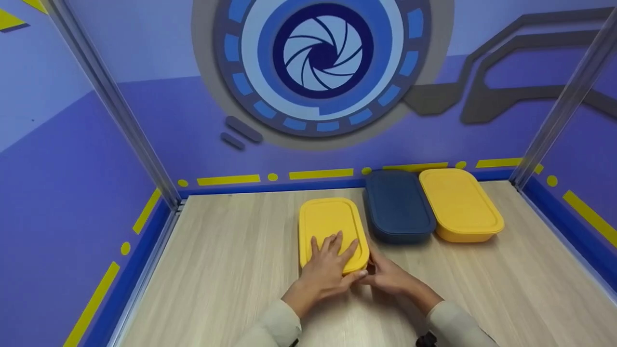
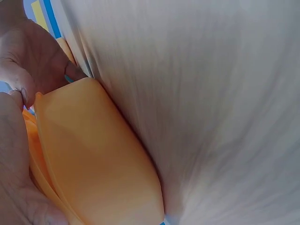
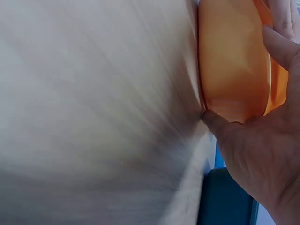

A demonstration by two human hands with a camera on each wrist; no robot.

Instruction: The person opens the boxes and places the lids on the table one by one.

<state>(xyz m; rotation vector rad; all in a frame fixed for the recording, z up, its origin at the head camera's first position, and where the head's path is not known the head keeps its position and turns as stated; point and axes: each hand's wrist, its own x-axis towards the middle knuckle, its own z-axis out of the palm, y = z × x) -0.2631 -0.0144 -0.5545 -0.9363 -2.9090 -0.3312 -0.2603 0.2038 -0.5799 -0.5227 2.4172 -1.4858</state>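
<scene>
A yellow lidded food container (image 1: pixel 325 217) sits on the wooden table, its short side towards me. My left hand (image 1: pixel 324 270) rests on the near half of its lid with fingers spread, its thumb reaching the near right corner. At that same corner my right hand (image 1: pixel 393 278) holds the container, the thumb by the lid's edge and the fingers along the right side. The left wrist view shows the container's orange-looking near wall (image 2: pixel 101 154), the two thumbs close together at its corner. In the right wrist view, one right fingertip (image 3: pixel 209 115) touches low on the wall.
A dark blue lidded container (image 1: pixel 399 202) stands just right of the one I hold. Beside it is a second yellow container (image 1: pixel 460 200), near the back wall. Printed blue and purple panels (image 1: pixel 159 120) enclose the table (image 1: pixel 226 270) at the back and sides.
</scene>
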